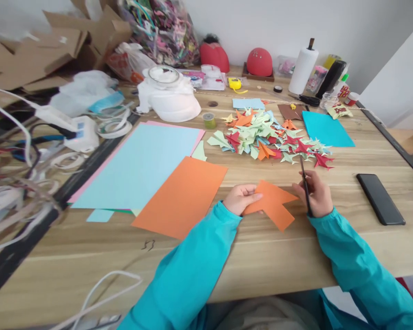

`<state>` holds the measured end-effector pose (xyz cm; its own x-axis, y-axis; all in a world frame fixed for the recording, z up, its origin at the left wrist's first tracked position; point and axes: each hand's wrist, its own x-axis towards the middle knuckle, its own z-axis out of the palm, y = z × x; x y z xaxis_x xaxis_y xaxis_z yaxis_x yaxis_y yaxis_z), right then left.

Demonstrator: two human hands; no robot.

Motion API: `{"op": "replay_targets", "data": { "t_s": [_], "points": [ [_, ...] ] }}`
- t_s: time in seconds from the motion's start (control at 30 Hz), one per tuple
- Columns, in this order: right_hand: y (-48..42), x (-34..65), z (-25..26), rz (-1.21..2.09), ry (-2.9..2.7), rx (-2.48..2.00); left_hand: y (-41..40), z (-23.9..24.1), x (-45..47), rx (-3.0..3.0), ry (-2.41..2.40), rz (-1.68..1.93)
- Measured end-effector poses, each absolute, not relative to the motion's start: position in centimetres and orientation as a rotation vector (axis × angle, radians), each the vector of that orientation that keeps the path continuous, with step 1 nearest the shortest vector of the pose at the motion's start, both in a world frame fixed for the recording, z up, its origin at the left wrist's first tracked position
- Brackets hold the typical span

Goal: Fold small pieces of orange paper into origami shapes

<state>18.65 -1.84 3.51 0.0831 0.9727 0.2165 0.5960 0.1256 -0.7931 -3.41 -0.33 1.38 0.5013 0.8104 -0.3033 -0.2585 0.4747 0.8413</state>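
My left hand [242, 199] is closed on the left end of a small piece of orange paper [274, 201]. This piece has a notch in its right side and lies just over the wooden table. To the right of it, my right hand [315, 192] grips a slim dark tool [305, 185], whose thin end points away from me. Whether it is a knife or scissors seen edge-on I cannot tell. Beyond both hands lies a heap of folded paper shapes [256, 130] in pale green, orange and red. A larger orange sheet [181, 199] lies to the left of my left hand.
Light blue paper [141, 160] tops a stack of sheets at left. A black phone [380, 199] lies at right, and a turquoise sheet [326, 128] beyond it. Tangled cables [17, 183] and a power adapter [80, 133] crowd the left. A white cap [174, 101] stands behind the stack.
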Motion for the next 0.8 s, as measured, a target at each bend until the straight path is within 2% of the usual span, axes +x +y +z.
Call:
{"op": "replay_targets", "data": {
  "t_s": [0.07, 0.17, 0.5, 0.8],
  "points": [
    [-1.2, 19.3, 2.9, 0.202, -1.688, -1.755, -0.2, 1.1, -3.4, 0.826, 0.758, 0.770],
    [-0.4, 19.9, 1.6, -0.043, -1.795, -1.883, 0.0, 0.9, -3.4, 0.831, 0.745, 0.815],
    [-0.4, 20.5, 2.6, -0.169, -1.766, -2.342, 0.4, 0.0, -3.3, 0.920, 0.845, 1.027],
    [-0.9, 20.5, 3.1, -0.307, -1.766, -2.343, 0.6, -0.4, -3.1, 1.041, 0.961, 1.124]
  ]
}}
